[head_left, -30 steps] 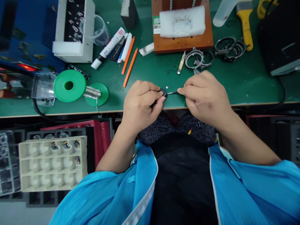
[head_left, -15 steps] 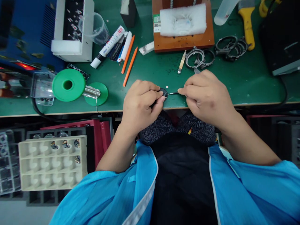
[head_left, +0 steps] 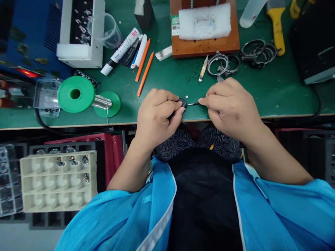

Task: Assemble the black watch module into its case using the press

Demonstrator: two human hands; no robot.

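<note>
My left hand [head_left: 161,113] is closed on a small dark rounded piece [head_left: 184,103], held down at the front edge of the green table; fingers cover most of it. Between thumb and fingers, my right hand [head_left: 227,104] pinches a thin metal-tipped tool [head_left: 193,104], its tip touching or very close to the dark piece's right side. The tool's handle is hidden in the hand, so its exact kind cannot be made out. A tiny pale ring [head_left: 186,97] lies just beyond the dark piece.
Metal watch-case-like rings [head_left: 218,64] and a small knife-like tool [head_left: 203,69] lie past my right hand. Farther back stands a brown block [head_left: 204,50] with white foam. Orange sticks [head_left: 145,74], a marker [head_left: 121,50] and a green solder spool [head_left: 75,94] are leftward. A cream tray [head_left: 59,181] sits below the table.
</note>
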